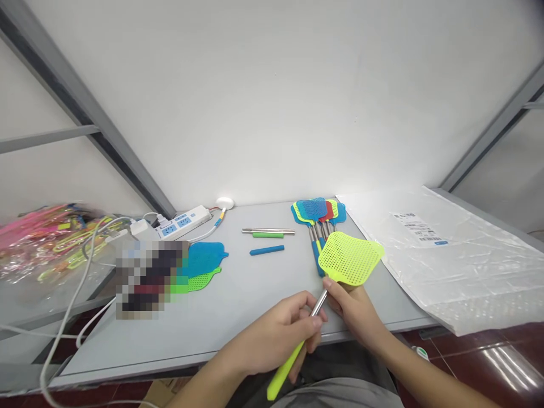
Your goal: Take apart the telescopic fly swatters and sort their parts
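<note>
A yellow-green fly swatter (352, 259) with a metal rod and a yellow-green grip is held tilted over the table's front edge. My left hand (293, 328) is closed round the rod where it meets the grip. At the swatter head's neck, my right hand (351, 306) pinches with thumb and fingers. Behind it lies a pile of fly swatters (314, 209) with blue, yellow-green and red heads. To the left are metal rods (268, 231), a green grip (267, 236) and a blue grip (267, 250). A blue swatter head (206, 258) overlaps a green swatter head (202, 280).
A white power strip (185, 221) with cables lies at the back left, next to a pixelated object (148, 277). Plastic-bagged colourful items (51, 243) are at far left. A white bubble-wrap mailer (459, 266) covers the table's right side and overhangs its front edge.
</note>
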{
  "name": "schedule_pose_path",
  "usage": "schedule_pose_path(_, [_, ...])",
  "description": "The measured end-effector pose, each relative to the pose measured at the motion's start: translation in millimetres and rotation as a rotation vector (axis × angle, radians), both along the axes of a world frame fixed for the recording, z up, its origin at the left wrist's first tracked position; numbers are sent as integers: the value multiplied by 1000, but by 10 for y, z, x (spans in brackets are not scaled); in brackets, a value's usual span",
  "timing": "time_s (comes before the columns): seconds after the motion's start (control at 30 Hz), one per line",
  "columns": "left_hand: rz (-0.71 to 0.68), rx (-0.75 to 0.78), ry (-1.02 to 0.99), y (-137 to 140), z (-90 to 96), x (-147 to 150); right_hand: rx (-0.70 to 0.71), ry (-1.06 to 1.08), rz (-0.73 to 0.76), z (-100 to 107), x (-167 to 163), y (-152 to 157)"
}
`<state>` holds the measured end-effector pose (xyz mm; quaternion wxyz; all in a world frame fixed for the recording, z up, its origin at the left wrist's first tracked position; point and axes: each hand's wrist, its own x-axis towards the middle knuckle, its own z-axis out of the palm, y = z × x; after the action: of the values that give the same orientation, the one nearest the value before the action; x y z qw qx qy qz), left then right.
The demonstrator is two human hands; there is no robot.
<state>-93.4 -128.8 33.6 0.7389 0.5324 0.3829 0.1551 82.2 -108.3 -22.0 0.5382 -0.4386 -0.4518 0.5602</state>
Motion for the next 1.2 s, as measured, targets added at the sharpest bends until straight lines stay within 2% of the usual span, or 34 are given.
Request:
schedule_pose_path(0.07, [22,-141,-160,72,-78,163,-44,41,75,27,-8,13])
schedule_pose_path(0.17, [82,-245,-339,177,-199,320,-57,67,115,28,-7,35])
schedule_pose_path(0.27, [89,-245,-395,215,-252,334,-7,8,113,-7,18,39])
schedule_pose_path(0.43, [-6,-170,-315,197,-225,271,95,-158,12,31,72,-18])
schedule_pose_path(0.5, [-36,-58,-202,205,-169,241,116,-204,-57,104,142,-25])
schedule_pose_path(0.53, [-46,57,-104,215,-127,211,117,-218,-113,149,203,-14])
schedule_pose_path(0.63, [-62,560,322,260,35,27,89,-210,-297,296,473,73])
schedule_pose_path(0.67, [-71,680,462,275,92,-59,90,-172,-334,339,569,110])
schedule_pose_path(0.77, [-112,830,740,301,237,-310,133,5,-400,398,731,188])
schedule_pose_path(0.83, [-122,873,826,298,309,-420,126,121,-381,362,683,197])
schedule_pose_path(0.93, [-98,920,918,289,364,-465,69,225,-326,213,434,158])
schedule_pose_path(1.03, [-108,986,1022,307,340,-389,-24,216,-136,26,153,101])
schedule_pose_path(1.13, [-87,1188,1096,321,274,-203,-44,161,39,-94,-8,70])
schedule_pose_path(1.2, [50,1385,1042,274,239,-7,-42,173,29,-106,-35,65])
